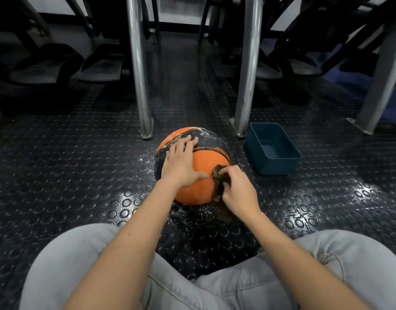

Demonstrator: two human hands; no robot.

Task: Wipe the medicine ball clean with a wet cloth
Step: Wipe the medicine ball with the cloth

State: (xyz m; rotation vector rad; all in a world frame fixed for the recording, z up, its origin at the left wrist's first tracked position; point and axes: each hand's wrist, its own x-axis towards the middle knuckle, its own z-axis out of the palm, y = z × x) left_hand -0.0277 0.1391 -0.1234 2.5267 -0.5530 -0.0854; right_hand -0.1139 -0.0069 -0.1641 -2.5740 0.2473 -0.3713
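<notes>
head | medicine ball (206, 162) set on studded floor (80, 175), blue tub (279, 163) at its 2 o'clock | left hand (180, 166) laid flat on top, fingers spread | cloth (218, 181) gripped in right hand's (239, 193) curled fingers, pressed at 4 o'clock | ball best kept pinned, then turned | orange panels, black bands; white dust seen at 12 o'clock

Both bare forearms reach forward from the near edge. The left hand (181, 163) lies flat, fingers spread and thumb pointing right; the right hand (239, 193) curls its fingers round a cloth (218, 183).
</notes>
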